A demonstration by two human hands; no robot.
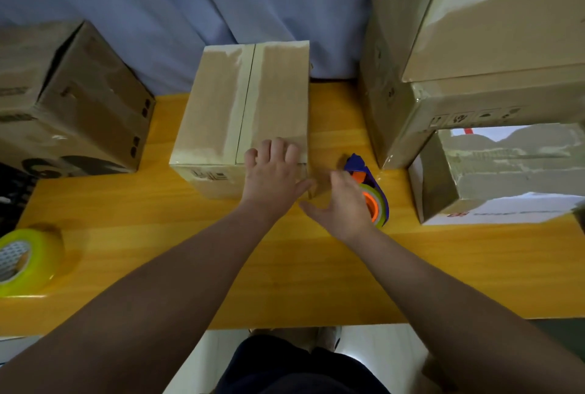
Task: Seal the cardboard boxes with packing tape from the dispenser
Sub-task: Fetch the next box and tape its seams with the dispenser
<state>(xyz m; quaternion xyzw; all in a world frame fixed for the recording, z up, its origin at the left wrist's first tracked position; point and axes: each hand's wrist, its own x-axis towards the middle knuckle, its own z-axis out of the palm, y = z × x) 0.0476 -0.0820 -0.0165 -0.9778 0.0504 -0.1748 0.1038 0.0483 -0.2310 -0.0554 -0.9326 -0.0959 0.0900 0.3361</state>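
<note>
bare left hand (272, 172) and right hand (345, 203), bare forearms (190, 267), dark navy garment (285, 368) below.

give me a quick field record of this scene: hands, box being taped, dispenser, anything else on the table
left hand: flat on the box top, near its front right corner
right hand: holds the dispenser
dispenser: blue, orange core, just right of the box's front corner
box: flaps closed, tape along the top seam
spare roll: yellowish, front left of the table
left box: at the table's left end
right stack: several boxes piled
table: yellow wood
</note>
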